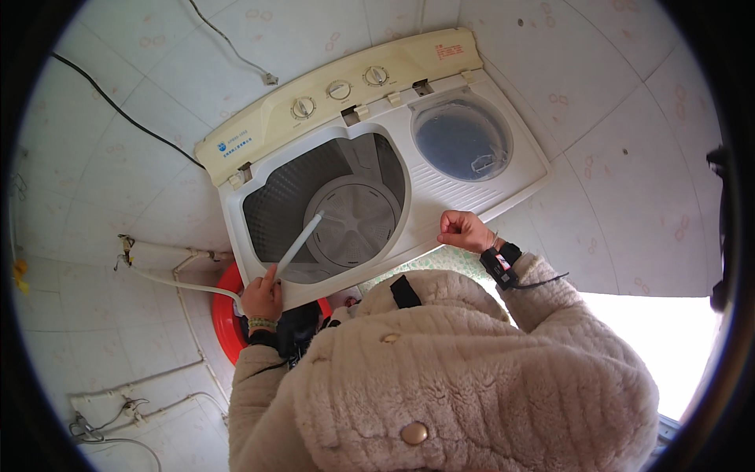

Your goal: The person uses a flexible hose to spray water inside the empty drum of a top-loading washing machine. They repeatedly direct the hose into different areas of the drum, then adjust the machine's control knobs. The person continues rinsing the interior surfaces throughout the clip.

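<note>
A cream twin-tub washing machine [472, 185] stands in front of me, with its left wash tub [350, 212] uncovered and its right spin tub under a round blue lid [462, 139]. My left hand [262, 297] grips a white hose [299, 244] at the machine's front edge. The hose end points down into the wash tub. My right hand [464, 230] rests closed on the front rim between the two tubs. I cannot tell whether it holds anything. Three dials [339, 90] sit on the back panel.
A red basin [222, 322] sits on the floor left of the machine, below white pipes [157, 256] on the tiled wall. A black cable [118, 110] runs across the wall tiles. My thick cream fleece jacket [440, 385] fills the lower view.
</note>
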`<state>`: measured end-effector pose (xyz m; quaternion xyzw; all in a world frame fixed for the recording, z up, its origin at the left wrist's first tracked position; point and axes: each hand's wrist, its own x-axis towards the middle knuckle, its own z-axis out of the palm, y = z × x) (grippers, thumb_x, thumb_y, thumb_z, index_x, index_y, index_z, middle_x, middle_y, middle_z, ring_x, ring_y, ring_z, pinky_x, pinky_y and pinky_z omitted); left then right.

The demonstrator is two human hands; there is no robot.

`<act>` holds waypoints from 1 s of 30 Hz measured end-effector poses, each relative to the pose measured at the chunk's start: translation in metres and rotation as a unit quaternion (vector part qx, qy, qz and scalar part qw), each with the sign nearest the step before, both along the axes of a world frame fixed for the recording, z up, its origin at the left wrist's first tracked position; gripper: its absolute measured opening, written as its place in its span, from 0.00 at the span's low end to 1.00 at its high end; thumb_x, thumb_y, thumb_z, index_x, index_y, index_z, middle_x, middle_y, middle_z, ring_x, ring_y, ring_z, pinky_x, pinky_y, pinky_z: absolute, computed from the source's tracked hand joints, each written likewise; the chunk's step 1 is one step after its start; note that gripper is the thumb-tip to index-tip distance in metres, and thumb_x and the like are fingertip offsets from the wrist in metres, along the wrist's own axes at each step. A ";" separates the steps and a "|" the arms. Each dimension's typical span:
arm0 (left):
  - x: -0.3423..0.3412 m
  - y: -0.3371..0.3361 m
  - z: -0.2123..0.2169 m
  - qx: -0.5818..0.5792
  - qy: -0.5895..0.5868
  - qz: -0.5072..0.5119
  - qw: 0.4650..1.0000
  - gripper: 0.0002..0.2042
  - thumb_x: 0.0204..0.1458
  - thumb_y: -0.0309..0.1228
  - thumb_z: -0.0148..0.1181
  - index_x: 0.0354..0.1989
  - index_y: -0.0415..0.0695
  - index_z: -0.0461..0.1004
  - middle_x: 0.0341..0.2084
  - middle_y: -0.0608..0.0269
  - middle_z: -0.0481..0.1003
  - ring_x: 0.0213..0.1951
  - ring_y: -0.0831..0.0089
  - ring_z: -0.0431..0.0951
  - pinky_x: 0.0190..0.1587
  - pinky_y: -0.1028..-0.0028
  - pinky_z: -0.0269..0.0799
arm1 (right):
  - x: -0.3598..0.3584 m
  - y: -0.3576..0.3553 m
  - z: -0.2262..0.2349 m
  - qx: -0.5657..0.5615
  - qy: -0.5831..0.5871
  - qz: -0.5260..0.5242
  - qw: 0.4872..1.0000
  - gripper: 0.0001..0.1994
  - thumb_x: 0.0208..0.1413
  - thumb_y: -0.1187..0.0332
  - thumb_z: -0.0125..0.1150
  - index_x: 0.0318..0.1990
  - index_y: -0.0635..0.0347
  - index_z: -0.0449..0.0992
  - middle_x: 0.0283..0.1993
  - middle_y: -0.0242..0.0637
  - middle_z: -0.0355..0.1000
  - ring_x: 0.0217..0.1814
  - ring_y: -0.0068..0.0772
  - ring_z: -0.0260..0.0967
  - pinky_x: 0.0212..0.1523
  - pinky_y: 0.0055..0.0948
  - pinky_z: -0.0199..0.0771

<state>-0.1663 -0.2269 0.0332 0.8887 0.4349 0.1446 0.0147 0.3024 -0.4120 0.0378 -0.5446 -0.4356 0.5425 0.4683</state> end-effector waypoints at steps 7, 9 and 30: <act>-0.001 0.000 0.000 0.004 -0.005 -0.004 1.000 0.22 0.50 0.30 0.62 0.56 0.58 0.77 0.22 0.63 0.71 0.27 0.59 0.75 0.30 0.59 0.69 | 0.000 -0.001 0.000 -0.005 -0.008 -0.002 1.000 0.10 0.57 0.76 0.66 0.28 0.57 0.69 0.25 0.19 0.62 0.26 0.11 0.55 0.25 0.19 0.54; -0.001 -0.001 0.000 0.005 -0.007 -0.003 1.000 0.22 0.50 0.30 0.62 0.56 0.58 0.77 0.22 0.63 0.71 0.28 0.59 0.75 0.30 0.59 0.69 | -0.001 -0.001 -0.001 -0.010 -0.009 -0.003 1.000 0.10 0.57 0.76 0.66 0.28 0.57 0.69 0.25 0.19 0.62 0.26 0.10 0.55 0.25 0.19 0.54; -0.001 0.001 0.000 0.003 -0.003 -0.004 1.000 0.22 0.50 0.30 0.63 0.56 0.58 0.77 0.22 0.63 0.70 0.27 0.60 0.75 0.29 0.60 0.69 | 0.001 0.001 0.002 -0.036 -0.013 0.003 0.999 0.10 0.56 0.77 0.66 0.29 0.58 0.69 0.26 0.20 0.63 0.28 0.10 0.57 0.27 0.18 0.57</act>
